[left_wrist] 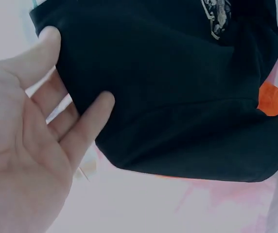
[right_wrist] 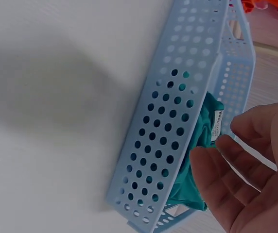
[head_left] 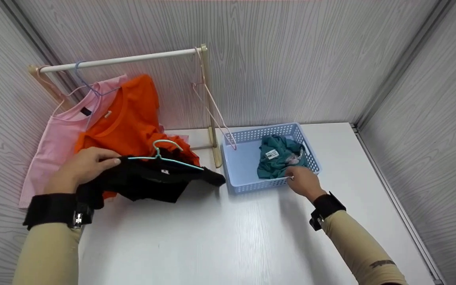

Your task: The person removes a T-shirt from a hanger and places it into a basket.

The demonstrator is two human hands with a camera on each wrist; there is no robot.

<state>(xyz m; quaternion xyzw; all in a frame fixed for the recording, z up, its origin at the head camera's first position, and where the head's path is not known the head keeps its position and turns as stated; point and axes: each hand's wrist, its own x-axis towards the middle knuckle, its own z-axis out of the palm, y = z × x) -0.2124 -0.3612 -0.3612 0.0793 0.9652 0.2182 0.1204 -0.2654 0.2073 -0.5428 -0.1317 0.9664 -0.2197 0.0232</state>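
Observation:
In the head view my left hand (head_left: 87, 164) pinches one shoulder of a black T-shirt (head_left: 144, 184), held above the table. A mint-green hanger (head_left: 158, 157) sits in its neckline, hook upward. The left wrist view shows the thumb and fingers at the edge of the black cloth (left_wrist: 168, 97); a print shows near its top. My right hand (head_left: 303, 182) is at the near rim of a light blue basket (head_left: 243, 166), fingers loosely bent. Inside the basket lies a crumpled teal garment (head_left: 271, 170) with a white label. The right wrist view shows nothing between thumb and fingers of the right hand (right_wrist: 255, 179).
At the left stands a clothes rack with a white rail (head_left: 133, 59) and wooden posts. A pink shirt (head_left: 44, 154) and an orange shirt (head_left: 133, 111) hang on it. A bare pink hanger (head_left: 216, 107) hangs at the rail's right end, reaching the basket. Grey panels surround the white table (head_left: 212, 245).

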